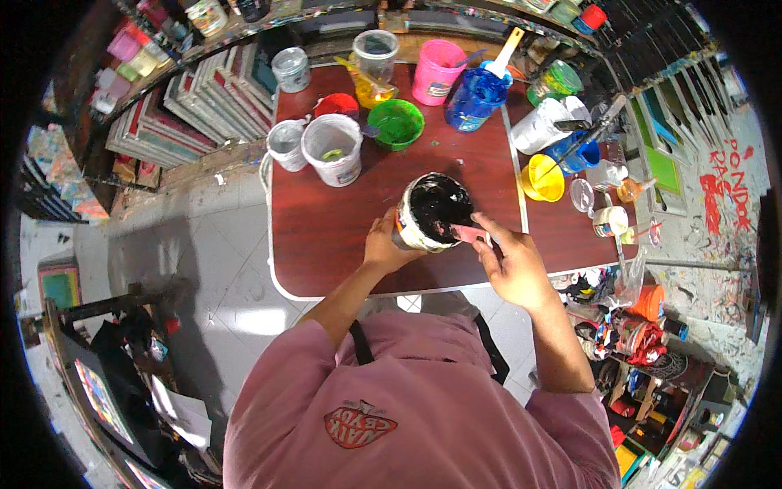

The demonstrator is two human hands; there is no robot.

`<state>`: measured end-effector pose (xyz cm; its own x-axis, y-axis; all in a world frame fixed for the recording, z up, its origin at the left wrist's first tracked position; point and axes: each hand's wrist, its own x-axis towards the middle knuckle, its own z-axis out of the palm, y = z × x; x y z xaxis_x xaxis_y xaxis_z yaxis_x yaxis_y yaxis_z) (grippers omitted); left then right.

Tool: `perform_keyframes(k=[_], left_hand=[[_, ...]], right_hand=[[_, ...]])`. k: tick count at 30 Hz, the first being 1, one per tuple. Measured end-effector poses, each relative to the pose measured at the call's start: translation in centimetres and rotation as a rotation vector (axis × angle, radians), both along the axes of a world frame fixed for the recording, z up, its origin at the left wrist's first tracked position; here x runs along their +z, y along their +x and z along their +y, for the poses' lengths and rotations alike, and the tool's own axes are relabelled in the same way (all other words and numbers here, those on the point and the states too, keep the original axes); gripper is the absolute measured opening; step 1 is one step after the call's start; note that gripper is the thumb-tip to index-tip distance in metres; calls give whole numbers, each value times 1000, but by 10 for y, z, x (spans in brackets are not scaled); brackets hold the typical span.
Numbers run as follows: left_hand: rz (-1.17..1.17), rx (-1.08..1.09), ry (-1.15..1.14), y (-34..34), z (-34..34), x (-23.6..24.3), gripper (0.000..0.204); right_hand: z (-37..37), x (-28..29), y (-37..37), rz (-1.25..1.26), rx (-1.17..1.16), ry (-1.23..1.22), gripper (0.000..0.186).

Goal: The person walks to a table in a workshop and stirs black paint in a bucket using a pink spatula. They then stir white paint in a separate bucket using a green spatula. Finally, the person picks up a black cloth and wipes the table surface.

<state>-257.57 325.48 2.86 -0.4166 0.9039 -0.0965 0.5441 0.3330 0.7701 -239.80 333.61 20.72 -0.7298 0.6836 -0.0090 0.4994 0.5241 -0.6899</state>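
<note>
My left hand [386,246] is wrapped around the side of a white tub of black paint [441,196], tilted near the front of the table. Black paint coats its inside wall and rim. Between the thumb and fingers of my right hand [513,259] is a pink spatula [467,234], its far end dipping into the tub's mouth by the near rim. The part of the spatula inside the paint is hidden. Beyond the tub stand a green bowl [396,125] and a whitish bucket [332,150].
A dark red table [326,236] carries a pink bucket [438,72], a blue paint bucket [474,102] with a brush, and a red bowl [336,105]. On the right are a yellow cup [542,178] and small jars. Framed screens [220,94] lean at the left.
</note>
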Motion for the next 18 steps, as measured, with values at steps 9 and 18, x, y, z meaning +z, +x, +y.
perform_keyframes(k=[9,18], left_hand=[[-9,-4,205,58,71,-45,107],[24,160,89,68,150,-28,98]], right_hand=[[23,-9,40,-16,-261,-21,37],[48,-63,42,376,-487,-145,82]])
